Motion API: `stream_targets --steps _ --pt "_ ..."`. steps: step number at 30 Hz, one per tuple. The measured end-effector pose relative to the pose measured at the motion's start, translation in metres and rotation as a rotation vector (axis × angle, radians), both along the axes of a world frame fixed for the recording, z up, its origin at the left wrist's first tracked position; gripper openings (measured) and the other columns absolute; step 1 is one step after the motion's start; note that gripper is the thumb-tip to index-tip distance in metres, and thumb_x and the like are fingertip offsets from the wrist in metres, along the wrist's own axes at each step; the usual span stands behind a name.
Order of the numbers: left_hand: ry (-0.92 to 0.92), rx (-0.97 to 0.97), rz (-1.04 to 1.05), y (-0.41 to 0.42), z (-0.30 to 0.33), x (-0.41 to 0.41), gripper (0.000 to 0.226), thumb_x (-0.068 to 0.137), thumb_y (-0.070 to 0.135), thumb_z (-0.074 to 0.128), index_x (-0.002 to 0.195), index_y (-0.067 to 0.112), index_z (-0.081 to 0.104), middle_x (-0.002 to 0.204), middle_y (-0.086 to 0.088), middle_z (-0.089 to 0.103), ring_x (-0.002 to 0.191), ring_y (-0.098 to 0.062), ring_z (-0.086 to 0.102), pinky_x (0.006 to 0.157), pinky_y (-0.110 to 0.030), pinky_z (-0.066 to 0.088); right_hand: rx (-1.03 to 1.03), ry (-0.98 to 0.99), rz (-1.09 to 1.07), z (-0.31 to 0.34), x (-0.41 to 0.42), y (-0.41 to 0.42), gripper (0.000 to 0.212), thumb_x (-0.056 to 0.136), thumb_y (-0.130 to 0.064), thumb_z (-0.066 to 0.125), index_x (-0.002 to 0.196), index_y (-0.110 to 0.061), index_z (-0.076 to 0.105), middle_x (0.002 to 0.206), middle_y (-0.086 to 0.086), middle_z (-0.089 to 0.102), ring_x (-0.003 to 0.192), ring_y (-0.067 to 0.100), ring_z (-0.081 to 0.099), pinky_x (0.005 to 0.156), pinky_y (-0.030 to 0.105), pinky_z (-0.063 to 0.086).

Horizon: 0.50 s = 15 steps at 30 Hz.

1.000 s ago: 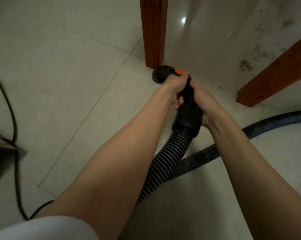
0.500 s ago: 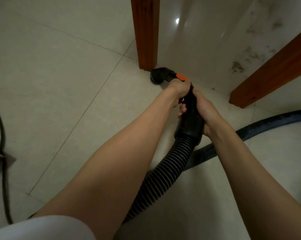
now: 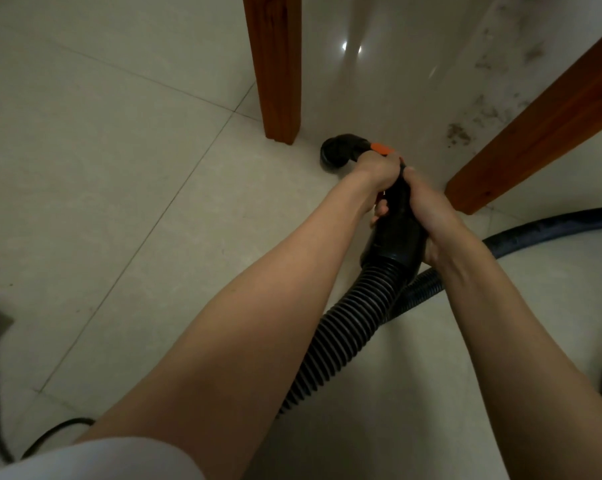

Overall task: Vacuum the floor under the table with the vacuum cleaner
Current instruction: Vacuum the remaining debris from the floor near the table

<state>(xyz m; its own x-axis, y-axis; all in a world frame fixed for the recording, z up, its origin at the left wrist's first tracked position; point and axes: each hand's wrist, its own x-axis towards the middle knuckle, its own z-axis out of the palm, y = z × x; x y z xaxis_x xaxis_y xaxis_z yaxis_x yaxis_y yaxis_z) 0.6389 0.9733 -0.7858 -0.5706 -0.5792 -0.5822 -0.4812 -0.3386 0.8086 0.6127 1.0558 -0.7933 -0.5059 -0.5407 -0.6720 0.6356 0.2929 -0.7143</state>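
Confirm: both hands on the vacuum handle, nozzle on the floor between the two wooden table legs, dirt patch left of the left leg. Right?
Wrong on the dirt. The head view shows the dirt patch to the right, on the pale floor beside the right leg, not left of the left leg. Otherwise correct: left hand and right hand both hold the handle, with the nozzle between the legs.
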Motion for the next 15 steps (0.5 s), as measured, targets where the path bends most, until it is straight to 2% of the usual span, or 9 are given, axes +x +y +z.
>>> stream_targets --steps 4,5,9,12,15 --pt "-0.016 -0.006 -0.002 0.005 -0.007 -0.001 0.037 0.101 0.020 0.036 0.124 -0.006 0.048 0.112 -0.019 0.057 0.090 -0.023 0.051 0.072 -0.028 0.043 0.014 -0.017 0.018 -0.001 0.001 0.005 0.033 0.100 -0.038 0.042 0.100 -0.006 0.052 0.053 0.005 0.054 0.040 0.012 0.052 0.043 0.025 0.049" --pt "-0.009 0.002 0.001 0.006 -0.007 -0.001 0.037 0.101 0.020 0.036 0.125 -0.006 0.048 0.109 -0.018 0.057 0.087 -0.023 0.051 0.073 -0.029 0.044 0.011 -0.022 0.014 -0.001 0.001 0.007 0.033 0.100 -0.038 0.043 0.101 -0.006 0.052 0.053 0.005 0.054 0.040 0.012 0.051 0.043 0.025 0.049" --pt "0.002 0.054 -0.007 0.013 -0.006 -0.001 0.033 0.101 0.025 0.038 0.118 0.000 0.050 0.080 -0.009 0.053 0.064 -0.017 0.050 0.055 -0.026 0.043 0.062 0.052 -0.013 -0.004 -0.002 0.011 0.036 0.100 -0.039 0.042 0.094 -0.005 0.053 0.051 0.005 0.056 0.038 0.014 0.053 0.049 0.029 0.050" --pt "0.001 0.075 -0.035 0.021 -0.004 -0.005 0.026 0.101 0.028 0.038 0.101 0.004 0.048 0.076 -0.010 0.052 0.060 -0.019 0.049 0.050 -0.026 0.039 0.124 0.129 -0.076 -0.006 -0.004 0.013 0.038 0.100 -0.041 0.042 0.087 -0.007 0.054 0.049 0.005 0.057 0.037 0.014 0.055 0.055 0.033 0.049" --pt "-0.003 0.082 -0.060 0.029 -0.002 -0.009 0.027 0.101 0.029 0.038 0.091 0.004 0.045 0.072 -0.009 0.050 0.058 -0.020 0.049 0.050 -0.027 0.038 0.144 0.152 -0.099 -0.008 -0.009 0.019 0.039 0.100 -0.042 0.042 0.086 -0.007 0.054 0.046 0.005 0.056 0.037 0.014 0.055 0.056 0.034 0.048"
